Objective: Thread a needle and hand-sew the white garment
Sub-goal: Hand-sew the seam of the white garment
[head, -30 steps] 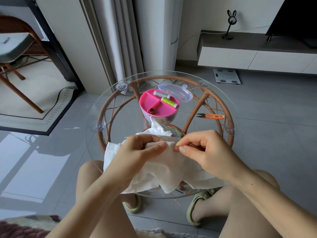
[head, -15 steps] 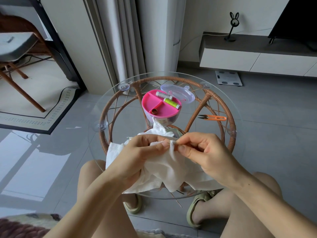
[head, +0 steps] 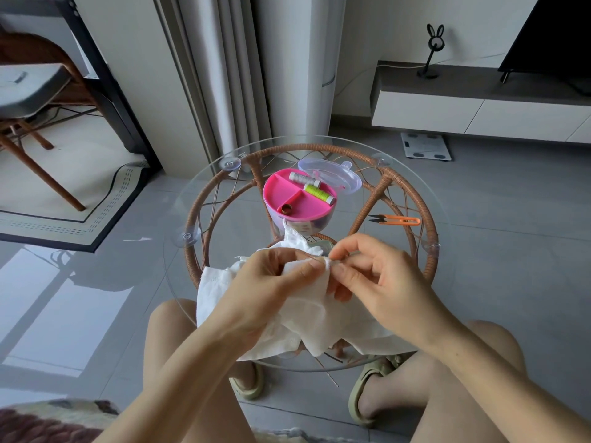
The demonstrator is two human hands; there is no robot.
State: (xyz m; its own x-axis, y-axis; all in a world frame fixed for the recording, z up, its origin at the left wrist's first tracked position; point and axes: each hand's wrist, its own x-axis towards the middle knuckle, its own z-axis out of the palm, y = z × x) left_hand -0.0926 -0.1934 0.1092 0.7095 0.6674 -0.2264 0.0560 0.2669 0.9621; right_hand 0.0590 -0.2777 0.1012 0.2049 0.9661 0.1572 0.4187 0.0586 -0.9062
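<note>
White garment (head: pixel 307 311) lies bunched on the near edge of the round glass table (head: pixel 425 199), just this side of the pink sewing box (head: pixel 299 203). Left hand (head: pixel 265 289), palm down, pinches a raised fold between thumb and forefinger. Right hand (head: pixel 380 276) meets it, thumb and forefinger closed on that fold's tip, its other 3 fingers loosely curled; the needle is too small to tell.

Behind my table there's a scale (head: pixel 426 146) on the floor, a bunny stand (head: pixel 432 49) on the TV shelf (head: pixel 479 91), chair (head: pixel 28 100) far left.
</note>
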